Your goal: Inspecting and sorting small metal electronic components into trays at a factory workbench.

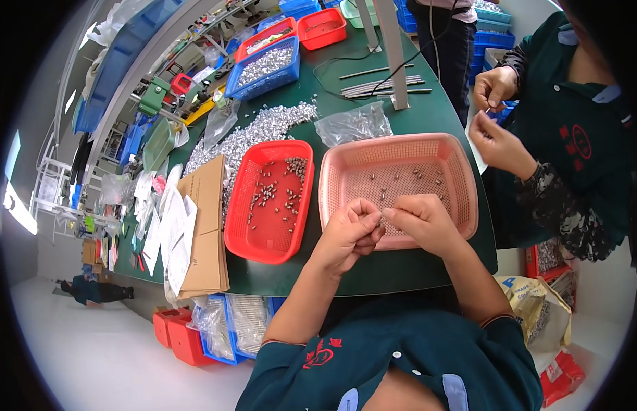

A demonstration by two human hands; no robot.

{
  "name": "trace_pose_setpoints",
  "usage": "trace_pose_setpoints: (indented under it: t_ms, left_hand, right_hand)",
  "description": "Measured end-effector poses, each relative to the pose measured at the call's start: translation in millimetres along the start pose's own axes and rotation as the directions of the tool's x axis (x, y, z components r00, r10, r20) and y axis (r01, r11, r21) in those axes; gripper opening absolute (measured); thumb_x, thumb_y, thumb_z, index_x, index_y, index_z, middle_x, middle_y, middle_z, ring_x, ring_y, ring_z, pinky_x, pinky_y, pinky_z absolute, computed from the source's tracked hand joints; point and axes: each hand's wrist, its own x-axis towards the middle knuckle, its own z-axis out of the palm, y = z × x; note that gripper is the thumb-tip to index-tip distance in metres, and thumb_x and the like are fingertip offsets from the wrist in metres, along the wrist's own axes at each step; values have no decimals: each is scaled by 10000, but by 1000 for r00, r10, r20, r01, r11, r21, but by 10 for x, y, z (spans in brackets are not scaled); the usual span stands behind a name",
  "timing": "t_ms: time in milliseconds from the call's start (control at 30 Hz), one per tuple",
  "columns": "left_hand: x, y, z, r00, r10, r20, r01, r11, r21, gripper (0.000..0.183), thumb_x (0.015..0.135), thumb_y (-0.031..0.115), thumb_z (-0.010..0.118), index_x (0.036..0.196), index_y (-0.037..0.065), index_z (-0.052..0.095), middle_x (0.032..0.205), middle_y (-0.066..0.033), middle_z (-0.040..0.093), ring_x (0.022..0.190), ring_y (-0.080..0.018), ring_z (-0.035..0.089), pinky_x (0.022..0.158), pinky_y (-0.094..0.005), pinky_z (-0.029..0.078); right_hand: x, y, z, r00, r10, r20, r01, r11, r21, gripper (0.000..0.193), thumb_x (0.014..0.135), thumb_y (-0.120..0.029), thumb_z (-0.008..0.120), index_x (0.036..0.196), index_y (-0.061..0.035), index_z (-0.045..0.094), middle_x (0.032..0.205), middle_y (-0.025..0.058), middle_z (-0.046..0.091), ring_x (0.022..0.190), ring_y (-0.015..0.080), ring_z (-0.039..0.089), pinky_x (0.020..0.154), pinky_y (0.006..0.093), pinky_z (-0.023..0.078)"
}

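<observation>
My left hand (pixel 351 229) and my right hand (pixel 418 218) meet over the near edge of a pink perforated tray (pixel 462 164). Their fingertips pinch a small metal part (pixel 381 221) between them. A few small metal parts (pixel 409 179) lie scattered on the pink tray's floor. Left of it stands a red tray (pixel 264 236) holding several small metal parts (pixel 281 188). Both trays rest on a dark green table (pixel 373 270).
A heap of silver parts (pixel 253 133) and a clear plastic bag (pixel 353 123) lie behind the trays. Cardboard (pixel 205 226) and papers sit at the left. Blue and red bins (pixel 267 65) stand farther back. Another person's hands (pixel 493 113) work at the right.
</observation>
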Motion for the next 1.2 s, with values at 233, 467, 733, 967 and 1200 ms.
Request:
trace_pose_setpoints:
  t_ms: [233,467,733,967,1200]
  left_hand:
    - [36,-32,-46,999,-24,-22,24,999,-21,123,870,129,569,883,64,465,643,-45,536,432,-24,343,379,-155,229]
    - [26,7,-13,999,-23,-36,21,998,-52,110,864,122,573,895,55,491,653,-41,536,434,-21,335,381,-153,226]
    - [-4,-6,-124,990,55,-129,-62,997,-50,67,846,68,566,869,44,508,660,-36,520,415,-19,303,369,-157,217]
    - [-151,312,-637,844,279,-458,-346,936,-67,156,898,200,539,868,48,551,617,14,478,426,-32,312,382,-166,233]
    - [-324,554,-980,634,451,-628,-334,893,303,281,934,264,467,1011,15,572,564,24,430,423,-28,284,379,-174,208]
  right_hand:
    - [-50,118,92,994,102,-31,-98,986,132,238,834,-145,570,666,23,557,545,22,466,535,51,422,464,237,342]
    - [-45,173,156,982,188,-24,-172,937,304,206,840,-123,568,673,-1,569,592,-43,471,560,25,406,475,206,316]
    - [-24,140,-50,911,281,-303,-149,907,393,218,838,-91,550,627,-35,539,585,-33,463,536,34,394,491,193,304]
    - [-103,158,-4,906,350,-236,-196,844,499,254,854,-101,532,605,-61,496,564,-36,433,509,31,357,462,186,273]
    - [-67,145,123,941,273,-202,-153,872,465,238,845,-106,543,615,-50,514,571,-39,448,503,23,350,454,186,265]
